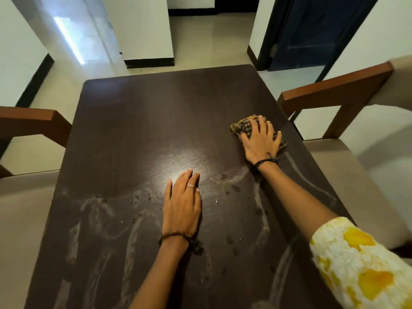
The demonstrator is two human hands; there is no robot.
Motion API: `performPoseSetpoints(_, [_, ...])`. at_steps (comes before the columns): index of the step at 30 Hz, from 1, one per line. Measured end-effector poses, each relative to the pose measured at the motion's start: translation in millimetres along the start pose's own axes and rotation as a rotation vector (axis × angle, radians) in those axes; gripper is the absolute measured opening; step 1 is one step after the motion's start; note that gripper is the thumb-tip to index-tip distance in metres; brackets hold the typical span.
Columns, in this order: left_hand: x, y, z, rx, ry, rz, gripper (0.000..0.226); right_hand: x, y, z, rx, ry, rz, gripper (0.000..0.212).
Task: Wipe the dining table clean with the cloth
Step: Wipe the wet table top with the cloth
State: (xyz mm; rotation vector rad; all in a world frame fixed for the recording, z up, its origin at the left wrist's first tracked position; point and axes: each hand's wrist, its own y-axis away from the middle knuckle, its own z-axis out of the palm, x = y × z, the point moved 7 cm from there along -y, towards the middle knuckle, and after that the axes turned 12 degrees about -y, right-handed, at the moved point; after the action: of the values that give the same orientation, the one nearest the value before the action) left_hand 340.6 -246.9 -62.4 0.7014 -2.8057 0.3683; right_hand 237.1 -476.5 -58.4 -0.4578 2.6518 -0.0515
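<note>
My right hand (260, 141) presses flat on the cloth (243, 127) by the dining table's (133, 121) right edge, with the smeared, streaky surface lying nearer me and leftward around my flat, empty left hand (181, 204).

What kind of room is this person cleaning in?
Most likely a home dining area: a dark dining table with wooden chairs on both sides, tiled floor and a blue door beyond.

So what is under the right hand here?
The right hand presses flat on a checked cloth lying on the dark table; cloth edges show around the fingers. The tabletop beneath the cloth is covered.
</note>
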Motion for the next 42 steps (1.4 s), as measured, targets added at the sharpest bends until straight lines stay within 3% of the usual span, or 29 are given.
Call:
performPoseSetpoints(3, [0,0,2,-0.008,-0.012,-0.014,0.051,-26,19,6,-0.005,0.018,-0.059,0.052])
performPoseSetpoints(7, [2,1,3,-0.028,-0.044,-0.012,0.051,-70,63,22,-0.115,-0.030,-0.312,0.052])
performPoseSetpoints(11, [3,1,2,-0.024,-0.045,-0.010,0.051,-68,68,22,-0.199,-0.048,-0.400,0.052])
performPoseSetpoints(14, [3,1,3,-0.012,-0.023,-0.009,0.050,-41,37,12,-0.197,-0.033,-0.332,0.053])
performPoseSetpoints(19, [1,-1,4,-0.002,-0.018,-0.016,0.051,38,-40,-15,-0.070,-0.044,-0.021,0.054])
performPoseSetpoints(22, [2,-1,3,0.001,-0.030,-0.015,0.052,62,-61,-23,-0.041,-0.050,0.065,0.053])
performPoseSetpoints(33, [1,-6,4,-0.020,-0.060,-0.019,0.050,71,5,-32,0.029,0.058,-0.007,0.055])
performPoseSetpoints(42, [3,-6,7,-0.039,-0.078,-0.018,0.049,38,-68,-13,0.001,0.002,0.239,0.058])
